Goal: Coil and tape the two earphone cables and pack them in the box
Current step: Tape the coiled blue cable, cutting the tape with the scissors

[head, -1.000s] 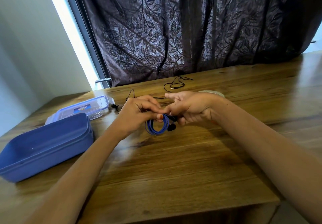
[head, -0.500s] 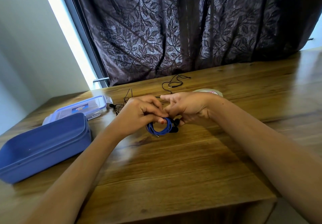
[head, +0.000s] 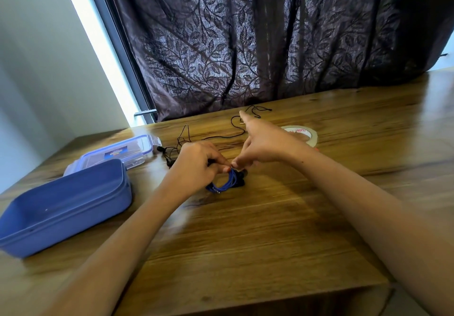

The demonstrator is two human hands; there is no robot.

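The right hand (head: 266,143) has lifted and spread since half a second ago, forefinger pointing away. Its lower fingertips meet the left hand (head: 197,165) above the blue earphone coil (head: 224,183); I cannot tell whether they pinch it. The left hand pinches the coil's top, mid-table (head: 270,229).

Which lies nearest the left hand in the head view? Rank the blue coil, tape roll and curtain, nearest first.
1. The blue coil: pinched in the left hand itself.
2. The tape roll: flat on the table, off to the right.
3. The curtain: behind the table's far edge.
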